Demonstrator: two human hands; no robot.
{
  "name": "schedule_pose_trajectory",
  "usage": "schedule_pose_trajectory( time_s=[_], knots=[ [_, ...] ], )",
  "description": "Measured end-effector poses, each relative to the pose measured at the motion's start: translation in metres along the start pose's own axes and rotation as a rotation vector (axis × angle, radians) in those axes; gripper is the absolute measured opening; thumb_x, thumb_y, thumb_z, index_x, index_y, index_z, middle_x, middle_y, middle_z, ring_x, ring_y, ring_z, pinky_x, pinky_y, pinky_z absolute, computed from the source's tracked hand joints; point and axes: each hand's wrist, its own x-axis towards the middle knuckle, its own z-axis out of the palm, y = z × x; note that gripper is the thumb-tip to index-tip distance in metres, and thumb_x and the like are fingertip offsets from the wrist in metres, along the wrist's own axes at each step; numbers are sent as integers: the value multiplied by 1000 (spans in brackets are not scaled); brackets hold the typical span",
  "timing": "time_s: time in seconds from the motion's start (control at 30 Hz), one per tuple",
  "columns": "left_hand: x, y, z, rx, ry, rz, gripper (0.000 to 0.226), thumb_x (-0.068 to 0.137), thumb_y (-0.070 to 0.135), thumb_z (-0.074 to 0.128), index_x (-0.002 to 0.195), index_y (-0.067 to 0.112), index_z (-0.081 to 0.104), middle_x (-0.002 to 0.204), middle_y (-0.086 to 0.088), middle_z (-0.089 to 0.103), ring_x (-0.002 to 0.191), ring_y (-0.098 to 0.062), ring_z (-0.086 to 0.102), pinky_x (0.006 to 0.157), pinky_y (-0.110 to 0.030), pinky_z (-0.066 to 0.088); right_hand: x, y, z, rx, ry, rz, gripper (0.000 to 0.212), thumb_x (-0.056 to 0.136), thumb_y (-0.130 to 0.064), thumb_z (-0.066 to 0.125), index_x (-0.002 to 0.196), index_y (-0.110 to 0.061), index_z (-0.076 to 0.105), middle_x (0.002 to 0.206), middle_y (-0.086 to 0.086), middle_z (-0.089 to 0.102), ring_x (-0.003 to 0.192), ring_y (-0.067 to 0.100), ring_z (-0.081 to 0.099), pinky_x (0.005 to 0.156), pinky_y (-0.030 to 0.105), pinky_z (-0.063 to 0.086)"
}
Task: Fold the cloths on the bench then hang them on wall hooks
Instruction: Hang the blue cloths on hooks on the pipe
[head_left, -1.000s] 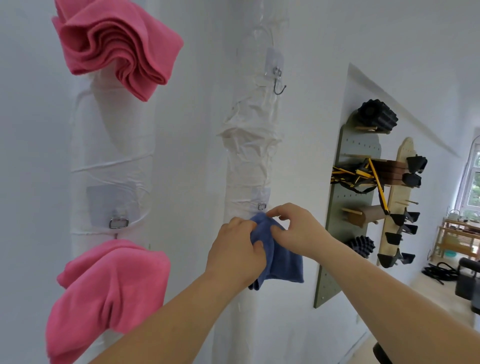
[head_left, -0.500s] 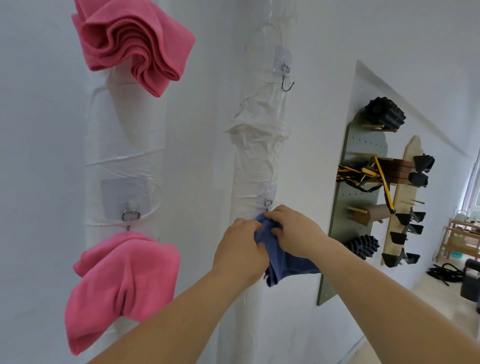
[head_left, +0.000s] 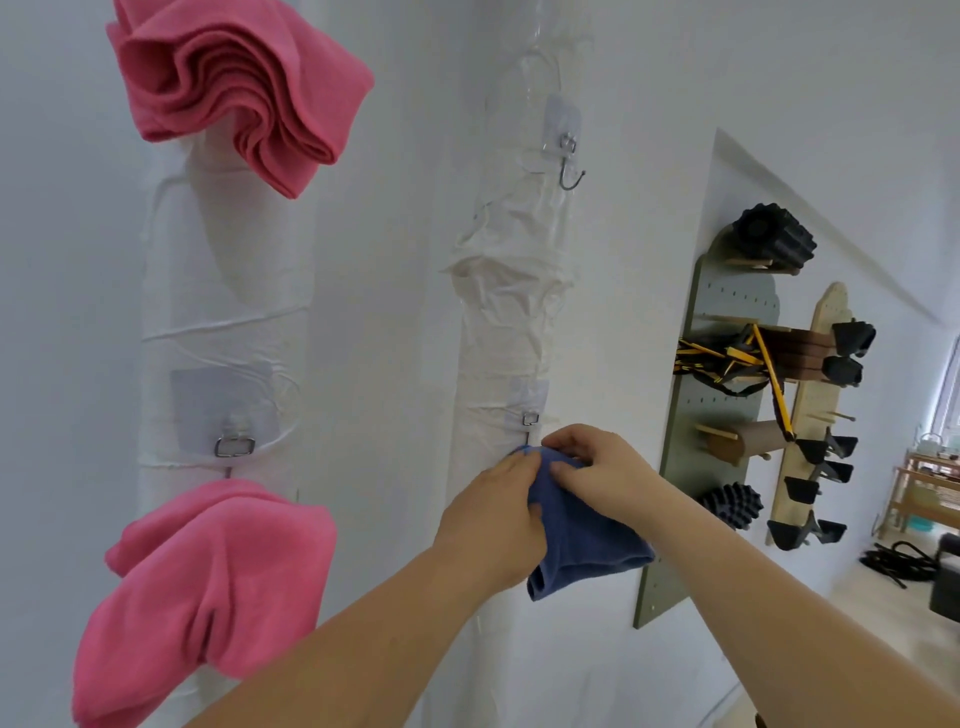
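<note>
Both your hands are clamped on the blue cloth (head_left: 587, 545); your left hand (head_left: 493, 519) grips its near side with the thumb curled over the fabric, and your right hand (head_left: 602, 467) pinches the bunched top edge; the two hands touch across the cloth. You hold the cloth against the white wrapped column (head_left: 509, 332), its top just below the lower hook (head_left: 530, 418); whether it is caught on the hook, you cannot tell, since your fingers cover that spot; the rest of the cloth hangs down in a folded bundle. Higher on the same column the upper hook (head_left: 570, 166) is bare. On the left column two pink cloths hang; the upper pink cloth (head_left: 234, 88) near the top, the lower pink cloth (head_left: 208, 587) under a metal hook plate (head_left: 235, 446). To your right a green pegboard (head_left: 727, 415) carries black items.
</note>
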Motion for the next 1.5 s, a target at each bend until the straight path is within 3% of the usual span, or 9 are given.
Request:
schedule_pose_trajectory(
  time_s=[0.1,0.33,0.5,0.73,1.03,1.27,1.37,1.43,1.5],
  knots=[
    [4,-4,3,70,-6,20,51,107,29,33,158,30,31,163,15,33,143,-11,41,112,-32,42,-1,8,-1,-31,-3,-18,33,95,-11,58,107,-38,71,101,-22,73,97,-3,66,77,11,46],
    [3,-10,6,27,-1,11,51,109,30,37,158,37,28,158,18,38,131,-11,52,106,-31,48,-1,19,16,75,57,-18,21,99,-13,57,103,-33,62,91,-11,78,85,5,72,74,21,54],
    [0,-5,0,9,-85,-13,60,105,29,42,161,34,21,166,15,27,146,-12,39,116,-32,40,-5,15,13,62,71,57,10,98,-16,61,106,-21,58,95,1,74,89,16,69,73,24,54],
    [-3,9,-9,31,12,-49,39,101,30,49,139,25,52,136,5,59,116,-17,59,98,-35,52,-2,8,6,-135,191,9,17,87,-26,67,102,-33,69,108,-10,70,101,11,64,89,29,52],
    [-16,19,-15,138,33,-29,35,97,27,48,131,23,55,132,4,59,109,-18,61,91,-39,56,-12,4,3,-210,156,5,35,95,-22,60,129,-26,67,130,-6,68,121,15,61,102,29,48],
    [-27,20,-23,84,94,-32,29,97,24,47,124,25,59,120,6,58,102,-15,58,86,-36,56,-24,-8,0,-236,167,7,31,99,-23,57,128,-27,67,131,-6,68,122,18,62,103,33,50],
    [-48,26,-24,-32,127,-34,9,95,21,52,99,24,59,97,9,57,86,-16,57,78,-35,56,-47,-13,6,-249,267,3,24,98,-27,55,117,-31,69,118,-8,71,108,18,66,95,37,55],
    [-71,28,-18,-134,119,-44,10,94,20,56,99,19,63,91,5,64,84,-19,62,78,-40,57,-75,-11,19,-206,327,14,19,97,-29,56,110,-29,70,105,-8,71,95,16,67,87,39,57],
    [-100,26,-7,-229,80,-70,15,95,23,58,107,22,68,91,8,70,85,-11,66,82,-34,59,-110,-2,36,-152,373,49,20,96,-31,58,111,-28,71,101,-9,69,89,12,66,83,37,57]
  ],
)
